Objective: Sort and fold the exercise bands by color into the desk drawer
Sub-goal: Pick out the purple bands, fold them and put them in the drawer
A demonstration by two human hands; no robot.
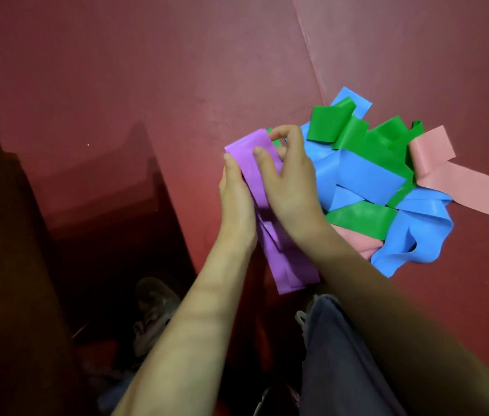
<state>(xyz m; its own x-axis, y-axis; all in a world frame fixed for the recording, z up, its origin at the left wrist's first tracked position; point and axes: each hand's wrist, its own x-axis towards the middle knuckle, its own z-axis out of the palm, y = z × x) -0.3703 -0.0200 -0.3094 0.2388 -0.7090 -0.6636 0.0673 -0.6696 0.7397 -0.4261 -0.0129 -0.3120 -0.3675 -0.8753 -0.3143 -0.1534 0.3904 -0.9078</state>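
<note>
A folded purple band (285,265) is held between both hands at the desk's near edge, its lower end hanging past the edge. My left hand (235,199) presses its left side and my right hand (289,181) grips it from the right, fingers over its top. To the right, a tangled pile lies on the desk: blue bands (360,175), green bands (354,133) and pink bands (435,148). One pink strip (483,190) trails off to the right. The open drawer (102,187) sits dark at lower left.
The dark red desk top (147,70) stretches up and left of the pile. Below the desk edge are my leg in blue jeans (336,355) and a shoe (153,307) on the floor.
</note>
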